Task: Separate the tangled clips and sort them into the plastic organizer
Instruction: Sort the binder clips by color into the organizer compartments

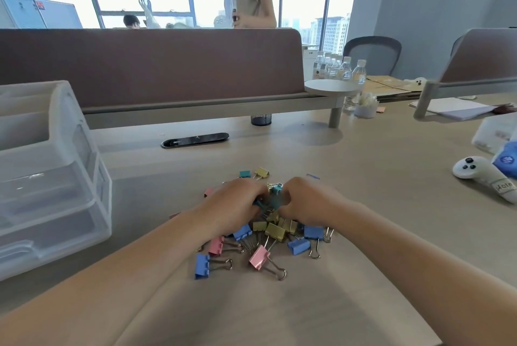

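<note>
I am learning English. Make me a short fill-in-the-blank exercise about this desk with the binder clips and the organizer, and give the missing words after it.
1. The plastic organizer stands to the ____ of the pile of clips.
2. Exactly ____ hands, the left hand and the right hand, grip the tangled clips.
3. The front left clip of the pile is ____ in colour.
4. The pink clip lies to the ____ of that clip.
Missing words: left, two, blue, right.

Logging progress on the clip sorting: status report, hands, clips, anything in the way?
Fingers of left hand and right hand grip tangled teal clips over the clip pile. Pile unsorted on desk. Nothing between it and plastic organizer, left.
</note>
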The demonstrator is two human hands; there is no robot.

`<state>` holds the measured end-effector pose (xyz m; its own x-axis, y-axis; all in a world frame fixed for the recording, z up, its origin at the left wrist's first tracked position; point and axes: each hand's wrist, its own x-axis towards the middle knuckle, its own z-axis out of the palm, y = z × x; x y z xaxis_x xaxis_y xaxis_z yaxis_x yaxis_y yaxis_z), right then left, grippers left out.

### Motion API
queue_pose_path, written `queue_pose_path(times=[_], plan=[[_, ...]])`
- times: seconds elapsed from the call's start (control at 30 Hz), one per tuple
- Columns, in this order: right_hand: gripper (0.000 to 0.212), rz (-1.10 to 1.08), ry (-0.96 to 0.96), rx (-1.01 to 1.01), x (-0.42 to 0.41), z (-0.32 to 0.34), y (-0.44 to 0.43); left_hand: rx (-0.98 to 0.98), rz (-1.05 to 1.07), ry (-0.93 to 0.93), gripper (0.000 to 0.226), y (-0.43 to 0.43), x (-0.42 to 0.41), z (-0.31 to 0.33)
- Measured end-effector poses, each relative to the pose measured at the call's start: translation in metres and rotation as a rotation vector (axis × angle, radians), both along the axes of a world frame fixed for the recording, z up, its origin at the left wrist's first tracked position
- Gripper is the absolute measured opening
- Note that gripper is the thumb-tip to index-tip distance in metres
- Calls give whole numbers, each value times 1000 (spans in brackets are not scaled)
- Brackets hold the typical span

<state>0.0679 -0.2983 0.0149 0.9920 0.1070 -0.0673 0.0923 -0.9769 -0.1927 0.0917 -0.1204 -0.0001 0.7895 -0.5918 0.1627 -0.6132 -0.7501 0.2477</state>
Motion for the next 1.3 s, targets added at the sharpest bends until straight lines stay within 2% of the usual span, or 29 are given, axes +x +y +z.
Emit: queue_pose_path(times=[0.1,0.23,0.37,0.47,0.57,0.73,0.9,1.0,1.1,1.3], plan=[[12,1,-6,62,-1,-1,-2,-125,44,30,18,2,2,7],[23,39,2,36,-2,-4,0,-245,91,97,11,4,4,16],[26,76,57,35,1,-7,2,-285,98,124,13,4,5,22],[23,103,73,144,1,-3,1,-341,88,137,13,2,5,23],[14,90,78,339,2,2,-3,-358,90,119,11,-3,8,25],[18,-19,17,496,10,12,-19,-251,107,164,6,-11,17,23],[18,-101,-139,457,28,14,-35,-176,70,183,27,-22,25,28],[7,-49,-166,402,39,12,-33,-32,55,158,23,-27,27,24],[14,-2,-103,285,50,5,-29,143,19,79,17,-34,27,14],[16,-8,-53,115,67,-8,-14,302,3,-37,32,-41,23,8]])
